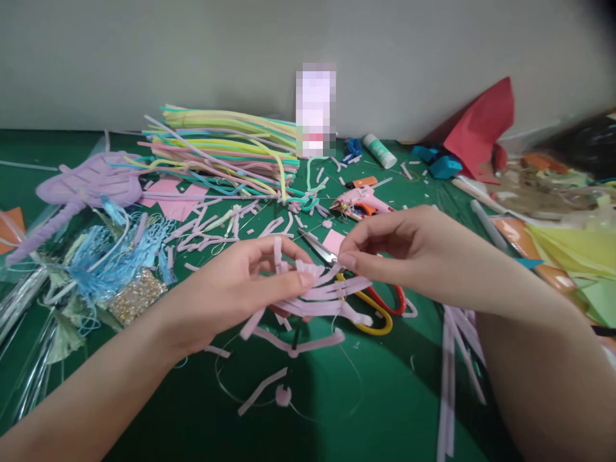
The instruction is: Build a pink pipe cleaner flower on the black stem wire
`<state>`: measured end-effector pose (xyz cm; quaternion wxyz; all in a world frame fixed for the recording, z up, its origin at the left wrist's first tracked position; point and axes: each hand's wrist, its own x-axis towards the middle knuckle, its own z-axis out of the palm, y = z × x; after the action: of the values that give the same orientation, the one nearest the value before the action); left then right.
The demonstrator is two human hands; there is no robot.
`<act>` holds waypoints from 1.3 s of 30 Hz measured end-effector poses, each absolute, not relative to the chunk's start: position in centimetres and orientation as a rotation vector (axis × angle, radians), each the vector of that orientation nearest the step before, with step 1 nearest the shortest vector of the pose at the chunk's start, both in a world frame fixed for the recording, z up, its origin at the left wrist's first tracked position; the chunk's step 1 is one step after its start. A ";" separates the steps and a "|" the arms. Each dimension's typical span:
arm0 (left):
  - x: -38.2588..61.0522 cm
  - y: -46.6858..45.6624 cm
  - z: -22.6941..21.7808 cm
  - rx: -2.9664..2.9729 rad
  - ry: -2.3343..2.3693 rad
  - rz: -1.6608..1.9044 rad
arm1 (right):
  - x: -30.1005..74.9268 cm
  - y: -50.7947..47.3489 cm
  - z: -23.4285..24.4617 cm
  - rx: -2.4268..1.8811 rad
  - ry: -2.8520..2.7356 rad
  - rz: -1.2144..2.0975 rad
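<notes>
My left hand [250, 282] is closed around a bunch of short lilac pipe-cleaner pieces [327, 296] that fan out to the right above the green table [375, 398]. My right hand [399, 247] pinches thumb and fingers together at the top of that bunch, where one strip ends; a thin thread runs near it. Scissors [370, 307] with red and yellow handles lie on the table right under both hands, blades pointing up left. More lilac strips [262, 388] lie loose below the hands.
A pile of long pastel pipe cleaners [226, 151] lies at the back. A pink glue gun [363, 202], a glue stick [379, 151], red paper [484, 125], yellow and orange sheets [572, 247], a lilac fuzzy shape [91, 183] and blue tassels [110, 256] surround the work spot.
</notes>
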<state>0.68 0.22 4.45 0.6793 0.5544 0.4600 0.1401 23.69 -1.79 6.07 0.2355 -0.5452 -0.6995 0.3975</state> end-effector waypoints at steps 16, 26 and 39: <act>1.0 0.0 4.3 1.358 1.077 0.358 | 22.7 -2.2 6.4 -1.451 -1.957 0.996; 0.9 -0.3 4.0 1.395 1.125 0.415 | 22.2 -2.8 7.1 -1.489 -2.015 0.846; 1.0 -0.7 4.0 1.398 1.132 0.346 | 21.9 -2.8 6.9 -1.486 -2.073 0.716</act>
<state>0.96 -0.66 3.98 0.6089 0.6052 0.4903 0.1500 21.87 -2.82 6.91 0.2436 -0.5439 -0.7590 0.2623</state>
